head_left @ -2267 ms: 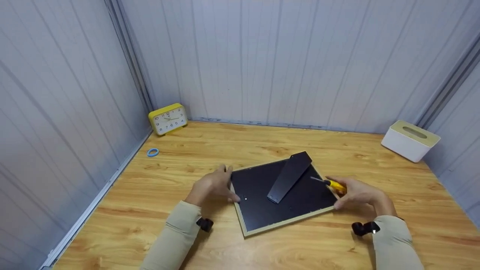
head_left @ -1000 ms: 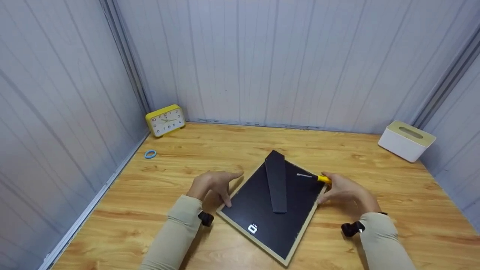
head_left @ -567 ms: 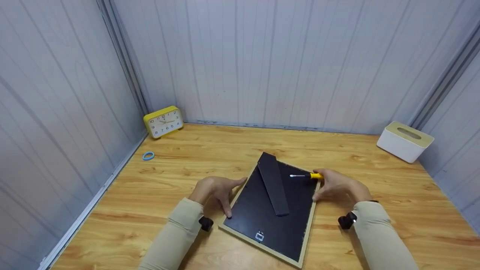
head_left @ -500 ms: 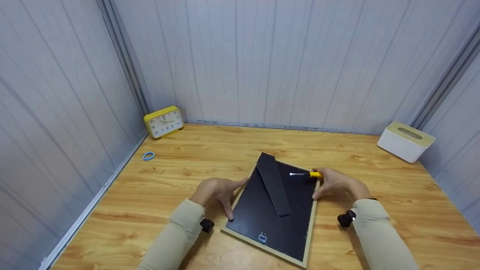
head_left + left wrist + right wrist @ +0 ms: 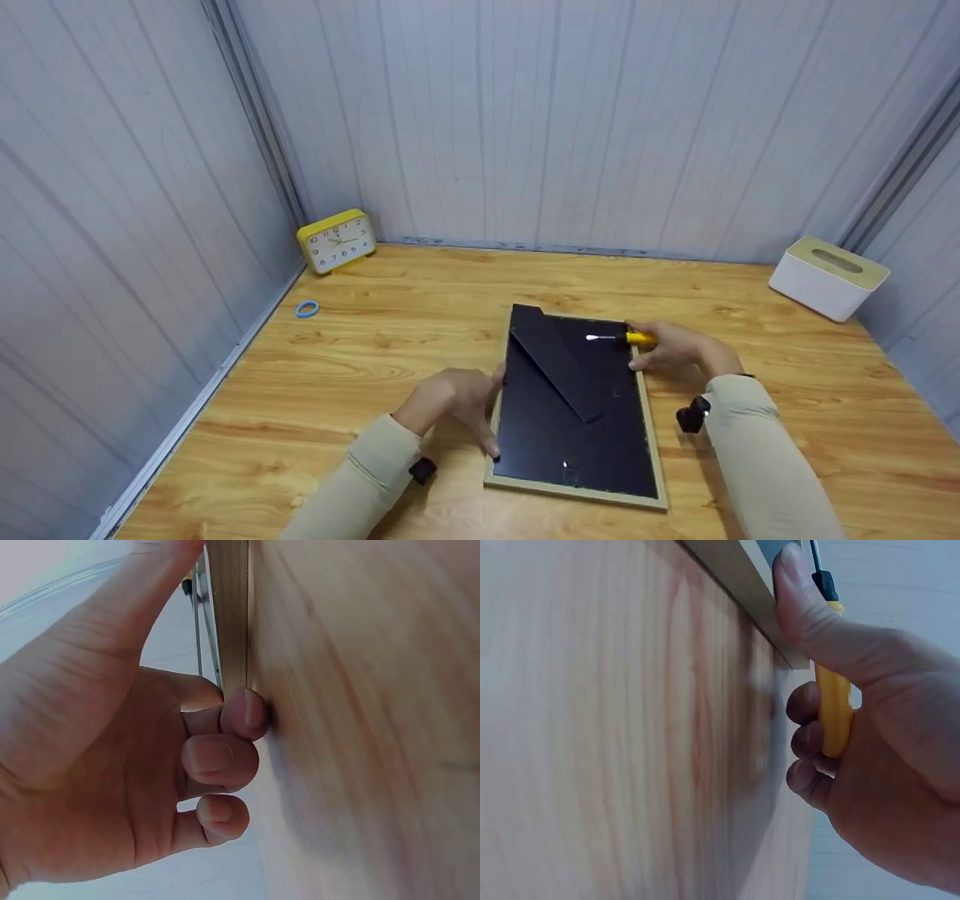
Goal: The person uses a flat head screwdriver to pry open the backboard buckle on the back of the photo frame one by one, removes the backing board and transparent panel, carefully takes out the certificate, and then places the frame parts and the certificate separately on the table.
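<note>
Pale panelled walls (image 5: pixel 480 127) enclose the wood-grain table (image 5: pixel 405 315) along its far, left and right edges. Mid-table, well short of the far edge, lies the picture frame (image 5: pixel 547 435), its back facing up. Its light wooden border encloses a black backing board (image 5: pixel 615 427). A black stand leaf (image 5: pixel 555 364) slants across the board from the frame's far-left corner.

Near the table's far-right corner sits a white tissue box (image 5: pixel 814 289) with a slotted, light wood-coloured lid; whether it holds anything cannot be told. A yellow alarm clock (image 5: pixel 337 241) stands at the far-left corner.

The left hand (image 5: pixel 463 397) grips the frame's left side, thumb on top and spread well away from the forefinger. The left wrist view adds the other fingers, curled low beside the frame's edge, close to the tabletop.

The right hand (image 5: pixel 679 349) is at the frame's far-right corner, thumb against the border, fingers wrapped around a yellow-and-black screwdriver (image 5: pixel 636 338). The head view shows its bright shaft pointing left over the board; the right wrist view shows the handle running back to the palm.

Smallest is a blue ring (image 5: pixel 307 315), flat near the table's left edge, in front of the clock.
</note>
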Demonstrator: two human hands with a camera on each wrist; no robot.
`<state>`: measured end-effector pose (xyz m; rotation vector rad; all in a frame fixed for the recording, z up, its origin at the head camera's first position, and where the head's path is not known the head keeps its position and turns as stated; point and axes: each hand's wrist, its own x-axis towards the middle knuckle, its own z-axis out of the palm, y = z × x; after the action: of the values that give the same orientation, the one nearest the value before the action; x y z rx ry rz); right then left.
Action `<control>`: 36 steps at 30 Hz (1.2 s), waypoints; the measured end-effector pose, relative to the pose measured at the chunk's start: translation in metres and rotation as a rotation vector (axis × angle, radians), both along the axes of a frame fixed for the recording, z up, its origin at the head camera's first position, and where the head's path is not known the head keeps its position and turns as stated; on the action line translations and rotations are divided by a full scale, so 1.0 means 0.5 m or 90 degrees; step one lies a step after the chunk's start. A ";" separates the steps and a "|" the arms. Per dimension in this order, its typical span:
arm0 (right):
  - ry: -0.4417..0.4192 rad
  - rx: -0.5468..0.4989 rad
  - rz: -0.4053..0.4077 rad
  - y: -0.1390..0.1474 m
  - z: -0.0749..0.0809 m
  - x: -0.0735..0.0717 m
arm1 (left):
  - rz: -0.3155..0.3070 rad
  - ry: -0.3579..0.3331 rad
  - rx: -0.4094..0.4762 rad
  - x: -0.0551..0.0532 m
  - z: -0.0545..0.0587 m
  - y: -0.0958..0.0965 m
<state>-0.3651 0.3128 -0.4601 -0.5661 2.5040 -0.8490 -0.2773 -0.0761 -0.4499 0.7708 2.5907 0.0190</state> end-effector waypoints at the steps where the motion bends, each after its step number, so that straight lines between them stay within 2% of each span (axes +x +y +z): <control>1: 0.003 0.003 0.009 0.001 0.000 -0.002 | 0.002 0.003 -0.002 0.001 0.002 0.002; 9: 0.010 0.006 0.004 0.007 0.003 -0.012 | 0.016 0.005 0.001 0.006 0.010 0.016; 12: 0.007 0.001 0.007 0.011 0.001 -0.010 | 0.011 -0.015 0.036 0.002 0.005 0.008; 16: 0.018 -0.021 0.003 0.016 -0.004 -0.003 | 0.006 -0.046 0.115 -0.009 -0.003 -0.014; 20: 0.068 -0.049 0.001 0.008 -0.008 0.011 | 0.003 -0.035 0.146 -0.020 -0.009 -0.033; 23: 0.102 -0.094 0.011 -0.013 -0.008 0.026 | 0.011 -0.035 0.150 -0.024 -0.013 -0.040; 26: 0.122 -0.157 0.024 -0.041 -0.006 0.041 | 0.028 -0.060 0.175 -0.025 -0.017 -0.043; 32: 0.081 -0.299 0.023 -0.094 -0.003 0.069 | 0.048 -0.107 0.237 -0.027 -0.023 -0.041; 36: 0.048 -0.322 0.017 -0.117 -0.006 0.083 | 0.046 -0.110 0.237 -0.026 -0.022 -0.035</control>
<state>-0.3235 0.2544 -0.4632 -0.7997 2.3352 -1.4882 -0.2903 -0.0934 -0.4609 0.7622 2.4758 0.5773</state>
